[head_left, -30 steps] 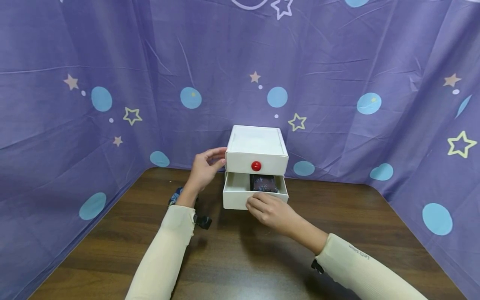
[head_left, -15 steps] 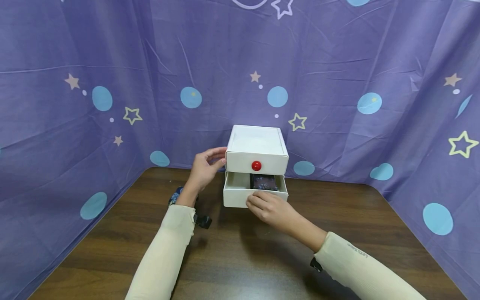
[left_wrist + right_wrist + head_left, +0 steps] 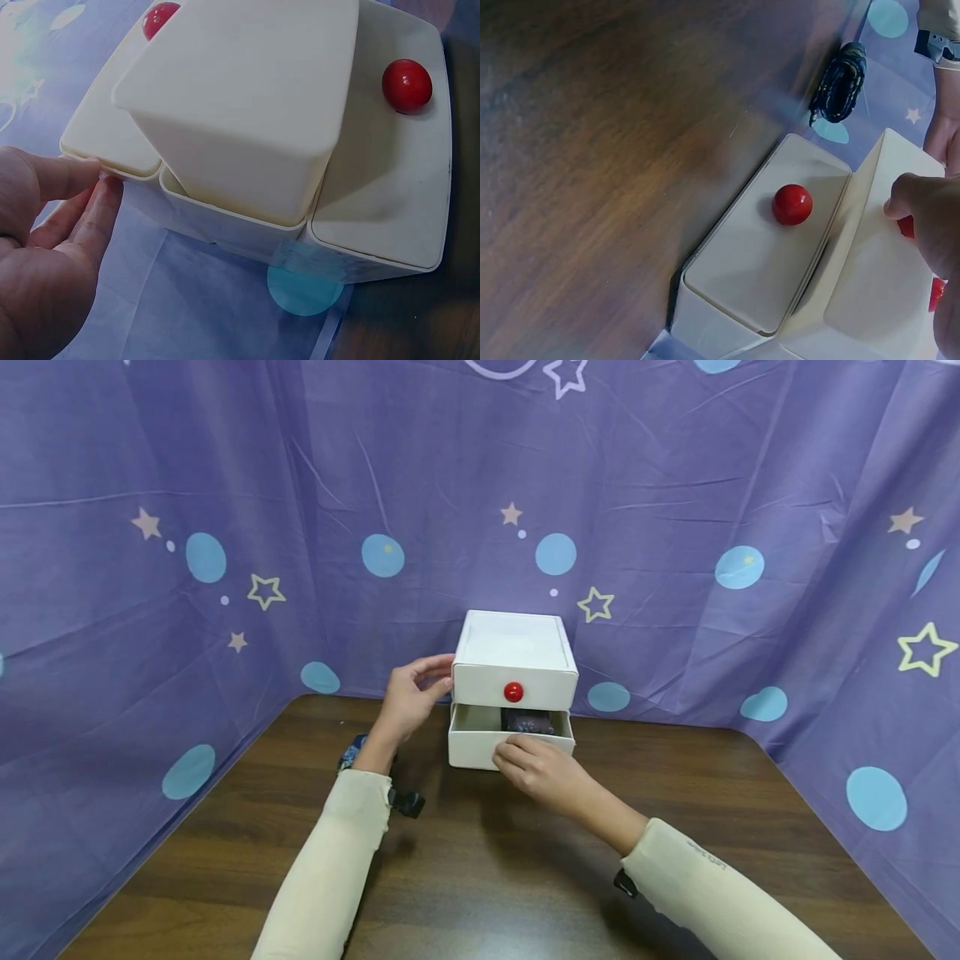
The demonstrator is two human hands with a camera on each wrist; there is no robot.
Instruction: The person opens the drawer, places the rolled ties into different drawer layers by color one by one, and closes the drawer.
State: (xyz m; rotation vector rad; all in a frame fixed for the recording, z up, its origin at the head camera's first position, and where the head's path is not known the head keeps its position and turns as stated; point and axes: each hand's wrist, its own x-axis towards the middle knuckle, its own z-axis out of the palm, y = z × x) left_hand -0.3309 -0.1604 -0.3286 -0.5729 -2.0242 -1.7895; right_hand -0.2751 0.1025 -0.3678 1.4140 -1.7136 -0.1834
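A white drawer unit point(image 3: 513, 639) with red ball knobs stands on the table. Its middle drawer point(image 3: 471, 750) is pulled part way out. Inside that drawer lies a dark item with a small floral pattern point(image 3: 528, 720), partly hidden by the drawer front. My right hand point(image 3: 543, 777) pinches the middle drawer's red knob point(image 3: 906, 227), mostly covered by the fingers. My left hand point(image 3: 408, 702) rests against the unit's left side near the top drawer, fingers fairly straight, the thumb at the front edge point(image 3: 90, 165). The top and bottom drawers are closed.
Brown wooden table point(image 3: 465, 877) lies under the unit. A purple curtain point(image 3: 450, 468) with stars and dots hangs behind and at both sides. In the right wrist view, a dark coiled bundle with yellow flecks point(image 3: 840, 84) lies beyond the unit, near the left arm.
The middle drawer has slid a little inward, with my right hand moving along on its knob. Less of the patterned item shows. My left hand has stayed in place.
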